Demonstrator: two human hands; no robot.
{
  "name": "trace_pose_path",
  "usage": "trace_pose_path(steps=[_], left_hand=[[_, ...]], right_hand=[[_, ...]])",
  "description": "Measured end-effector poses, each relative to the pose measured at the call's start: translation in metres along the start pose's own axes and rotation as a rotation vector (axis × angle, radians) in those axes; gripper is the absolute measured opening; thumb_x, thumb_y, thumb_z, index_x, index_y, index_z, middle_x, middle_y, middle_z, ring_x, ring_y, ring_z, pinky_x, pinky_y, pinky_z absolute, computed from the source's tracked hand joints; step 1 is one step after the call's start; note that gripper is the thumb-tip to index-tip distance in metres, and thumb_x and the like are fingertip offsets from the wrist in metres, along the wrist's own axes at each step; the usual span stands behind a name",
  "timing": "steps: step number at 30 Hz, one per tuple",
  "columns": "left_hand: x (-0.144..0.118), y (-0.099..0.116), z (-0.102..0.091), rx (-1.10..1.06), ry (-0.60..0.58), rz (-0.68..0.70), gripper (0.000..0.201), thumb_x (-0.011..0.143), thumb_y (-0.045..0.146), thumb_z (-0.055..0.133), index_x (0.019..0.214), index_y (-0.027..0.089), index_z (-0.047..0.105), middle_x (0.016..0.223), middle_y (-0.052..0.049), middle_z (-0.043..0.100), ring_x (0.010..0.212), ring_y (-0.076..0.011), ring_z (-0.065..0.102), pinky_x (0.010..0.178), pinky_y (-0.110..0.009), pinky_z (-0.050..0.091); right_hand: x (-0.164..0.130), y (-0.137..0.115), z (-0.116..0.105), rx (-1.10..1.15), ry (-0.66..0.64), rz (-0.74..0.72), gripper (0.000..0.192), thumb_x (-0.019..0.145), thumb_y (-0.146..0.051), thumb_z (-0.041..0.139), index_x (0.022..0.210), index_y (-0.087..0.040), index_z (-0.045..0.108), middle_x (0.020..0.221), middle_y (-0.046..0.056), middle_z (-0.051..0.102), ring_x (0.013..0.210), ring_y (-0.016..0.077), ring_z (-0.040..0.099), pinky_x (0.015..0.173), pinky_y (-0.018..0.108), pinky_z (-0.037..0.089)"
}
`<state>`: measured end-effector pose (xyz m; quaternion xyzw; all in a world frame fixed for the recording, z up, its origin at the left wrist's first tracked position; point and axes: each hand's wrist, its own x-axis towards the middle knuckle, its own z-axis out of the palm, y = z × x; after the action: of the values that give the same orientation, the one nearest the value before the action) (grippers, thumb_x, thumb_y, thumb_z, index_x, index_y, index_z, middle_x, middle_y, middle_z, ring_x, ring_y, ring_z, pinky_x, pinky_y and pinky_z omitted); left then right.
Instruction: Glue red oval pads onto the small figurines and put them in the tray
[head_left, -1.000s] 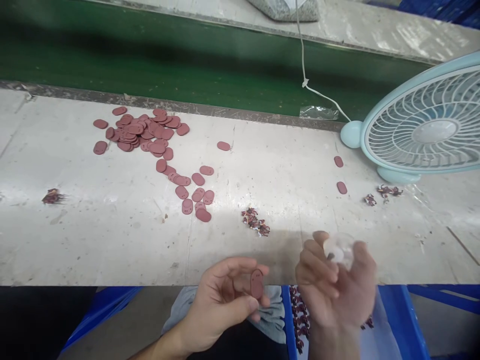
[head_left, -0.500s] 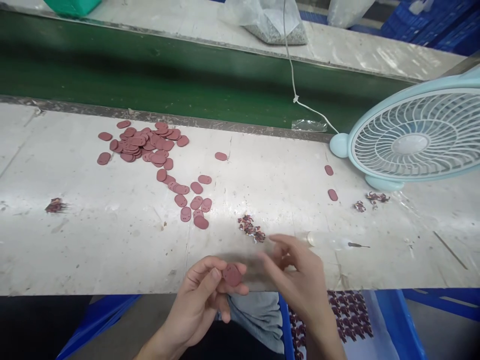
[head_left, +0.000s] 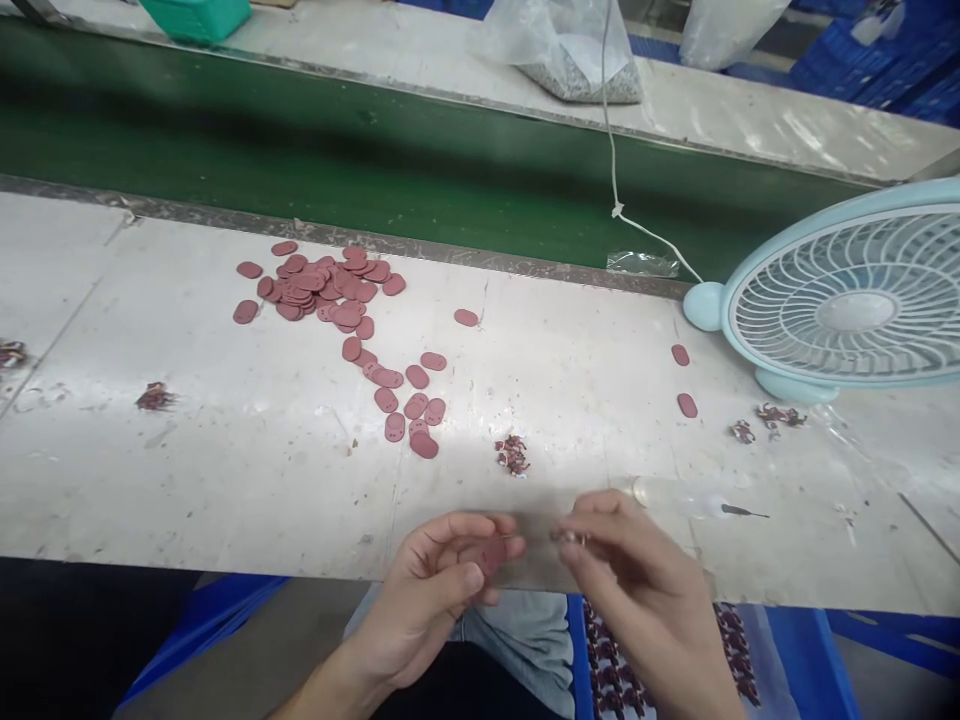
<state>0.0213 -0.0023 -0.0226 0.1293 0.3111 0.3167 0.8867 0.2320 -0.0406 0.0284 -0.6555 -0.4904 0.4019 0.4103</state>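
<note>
At the near edge of the white worktable, my left hand pinches a dark red oval pad between thumb and fingers. My right hand is close beside it, fingertips pinched on a tiny dark piece right next to the pad. A small cluster of tiny red-and-white parts lies on the table just beyond my hands. A clear plastic bottle with a needle tip lies on its side to the right of my right hand.
A heap of red oval pads trails toward the table's middle. Two loose pads lie near a light blue fan at the right. A green conveyor belt runs behind. A blue crate of small parts sits below.
My right hand put down the clear bottle, which now lies on the table, picked a tiny piece and brought it to the pad in my left hand. The view has tilted slightly.
</note>
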Motion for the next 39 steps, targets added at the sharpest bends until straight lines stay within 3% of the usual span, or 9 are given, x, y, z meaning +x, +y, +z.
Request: trace_pose_path(steps=[4, 10, 17, 22, 29, 39], left_hand=[[0.002, -0.005, 0.006, 0.049, -0.031, 0.097, 0.024, 0.083, 0.018, 0.081, 0.106, 0.023, 0.077, 0.12, -0.008, 0.076, 0.106, -0.0215, 0.073, 0.085, -0.026, 0.061], [0.0, -0.006, 0.005, 0.139, -0.059, 0.144, 0.022, 0.084, 0.013, 0.079, 0.103, 0.023, 0.076, 0.124, -0.007, 0.075, 0.101, -0.0187, 0.074, 0.088, -0.027, 0.059], [-0.003, -0.008, 0.003, 0.206, 0.037, 0.17, 0.015, 0.079, 0.012, 0.083, 0.09, 0.02, 0.077, 0.119, -0.006, 0.076, 0.092, -0.0158, 0.074, 0.08, -0.023, 0.058], [-0.002, -0.013, 0.0, 0.285, 0.08, 0.183, 0.006, 0.078, 0.016, 0.084, 0.077, 0.019, 0.079, 0.113, -0.007, 0.078, 0.097, -0.0215, 0.074, 0.086, -0.029, 0.058], [-0.002, -0.02, -0.001, 0.268, 0.111, 0.216, 0.004, 0.079, 0.019, 0.084, 0.079, 0.021, 0.081, 0.112, -0.008, 0.079, 0.108, -0.0251, 0.072, 0.094, -0.034, 0.058], [0.001, -0.021, 0.006, 0.271, 0.091, 0.246, 0.008, 0.083, 0.015, 0.08, 0.083, 0.023, 0.081, 0.117, -0.005, 0.078, 0.106, -0.0212, 0.073, 0.092, -0.027, 0.058]], right_hand=[[-0.015, -0.012, 0.018, 0.247, -0.098, -0.023, 0.027, 0.09, -0.014, 0.072, 0.107, -0.035, 0.077, 0.096, 0.001, 0.073, 0.084, 0.0163, 0.071, 0.071, 0.026, 0.061], [-0.011, -0.019, 0.032, 0.195, -0.035, 0.052, 0.014, 0.087, -0.017, 0.075, 0.096, -0.027, 0.079, 0.086, 0.002, 0.077, 0.071, 0.015, 0.072, 0.062, 0.022, 0.061], [-0.011, -0.023, 0.031, 0.197, -0.017, 0.132, 0.008, 0.087, -0.026, 0.075, 0.092, -0.025, 0.081, 0.081, 0.002, 0.076, 0.066, 0.0156, 0.07, 0.059, 0.024, 0.059], [-0.011, -0.018, 0.028, 0.231, -0.083, 0.169, 0.005, 0.088, -0.028, 0.076, 0.089, -0.024, 0.079, 0.08, 0.003, 0.075, 0.067, 0.0164, 0.07, 0.06, 0.024, 0.059], [-0.01, -0.01, 0.032, 0.414, -0.103, 0.259, 0.003, 0.089, -0.027, 0.076, 0.09, -0.025, 0.078, 0.082, 0.0, 0.074, 0.073, 0.0135, 0.069, 0.067, 0.022, 0.056], [-0.012, -0.004, 0.037, 0.525, -0.039, 0.27, 0.003, 0.089, -0.027, 0.077, 0.092, -0.026, 0.078, 0.089, 0.001, 0.077, 0.08, 0.0143, 0.071, 0.074, 0.022, 0.058]])
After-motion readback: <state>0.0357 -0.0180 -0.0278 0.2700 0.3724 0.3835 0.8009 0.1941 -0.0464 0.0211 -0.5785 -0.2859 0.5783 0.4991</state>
